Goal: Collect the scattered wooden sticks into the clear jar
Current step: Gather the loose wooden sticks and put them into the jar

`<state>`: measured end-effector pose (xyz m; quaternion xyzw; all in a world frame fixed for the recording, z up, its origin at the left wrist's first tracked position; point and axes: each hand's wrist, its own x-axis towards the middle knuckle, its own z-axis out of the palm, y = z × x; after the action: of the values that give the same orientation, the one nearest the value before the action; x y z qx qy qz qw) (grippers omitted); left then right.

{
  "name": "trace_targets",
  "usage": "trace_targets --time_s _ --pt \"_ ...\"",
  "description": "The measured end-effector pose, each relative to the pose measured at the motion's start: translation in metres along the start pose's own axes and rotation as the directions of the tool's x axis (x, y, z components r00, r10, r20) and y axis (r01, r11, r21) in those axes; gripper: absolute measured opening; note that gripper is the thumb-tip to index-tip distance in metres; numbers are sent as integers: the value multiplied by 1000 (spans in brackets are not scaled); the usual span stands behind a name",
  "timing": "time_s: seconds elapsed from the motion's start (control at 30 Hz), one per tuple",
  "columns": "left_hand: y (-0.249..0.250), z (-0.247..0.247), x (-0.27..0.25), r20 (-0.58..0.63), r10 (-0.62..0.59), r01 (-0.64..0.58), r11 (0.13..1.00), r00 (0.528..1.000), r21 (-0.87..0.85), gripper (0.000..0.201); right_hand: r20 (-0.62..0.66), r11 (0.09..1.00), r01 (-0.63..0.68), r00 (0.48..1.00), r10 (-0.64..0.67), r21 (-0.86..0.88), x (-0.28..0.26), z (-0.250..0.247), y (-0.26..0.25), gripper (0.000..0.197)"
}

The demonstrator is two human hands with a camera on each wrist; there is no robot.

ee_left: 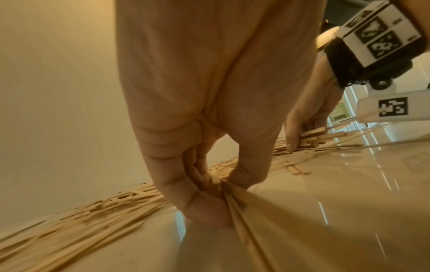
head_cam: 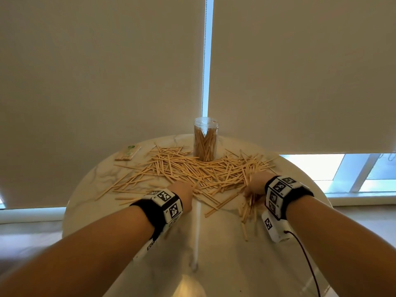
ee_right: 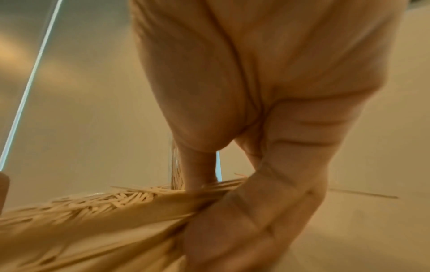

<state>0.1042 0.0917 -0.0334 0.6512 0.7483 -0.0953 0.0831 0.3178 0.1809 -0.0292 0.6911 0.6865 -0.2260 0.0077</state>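
A clear jar stands at the table's far middle, partly filled with upright wooden sticks. A wide heap of loose wooden sticks lies in front of it. My left hand is at the heap's near edge; in the left wrist view the left hand pinches a few sticks between thumb and fingers. My right hand grips a bundle of sticks at the heap's near right. The right wrist view shows the right hand curled round that bundle.
The round marble table has a sharp far edge close to the window blinds. A flat packet of sticks lies at the far left. A cable trails from the right wrist unit.
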Motion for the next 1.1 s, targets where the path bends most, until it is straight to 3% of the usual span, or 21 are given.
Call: trace_targets --time_s 0.17,0.27,0.33,0.43,0.5,0.57,0.63,0.7,0.8,0.9,1.0,1.1 --pt "-8 -4 0 32 20 -17 996 999 -83 34 77 920 -103 994 80 378 0 -1 13 27" --pt "-14 -8 -1 -15 23 -25 991 1000 -133 38 96 836 -49 995 -4 546 -14 -1 15 9" --pt "-15 -11 3 -87 -17 -9 957 996 -289 39 71 794 7 995 -63 608 -23 1 13 3" --pt "-14 -12 15 -145 -75 -38 756 987 -653 43 -15 725 99 992 -122 681 -34 7 0 6" --pt "-10 -12 23 -119 -102 -32 613 988 -790 55 -49 714 137 989 -142 687 -43 8 -16 9" --pt "-4 -11 30 -91 -55 -52 492 994 -869 72 -78 721 194 979 -190 665 -49 12 -33 16" --pt "0 -9 33 -110 4 -101 434 994 -895 100 -109 732 269 960 -259 626 -55 16 -51 16" --pt "5 -6 31 -141 29 -139 427 990 -894 111 -135 741 341 936 -325 579 -59 21 -67 12" --pt "6 -4 33 -161 8 -155 326 987 -932 86 -161 765 430 900 -404 479 -61 28 -85 14" --pt "-2 -2 36 -188 -68 -156 324 980 -933 50 -174 777 478 877 -448 409 -58 35 -95 11" --pt "-14 0 40 -205 -127 -154 328 970 -932 48 -157 773 500 864 -479 392 -55 42 -98 9" --pt "-18 1 42 -222 -163 -186 214 961 -959 43 -191 789 526 851 -490 319 -52 47 -101 11"
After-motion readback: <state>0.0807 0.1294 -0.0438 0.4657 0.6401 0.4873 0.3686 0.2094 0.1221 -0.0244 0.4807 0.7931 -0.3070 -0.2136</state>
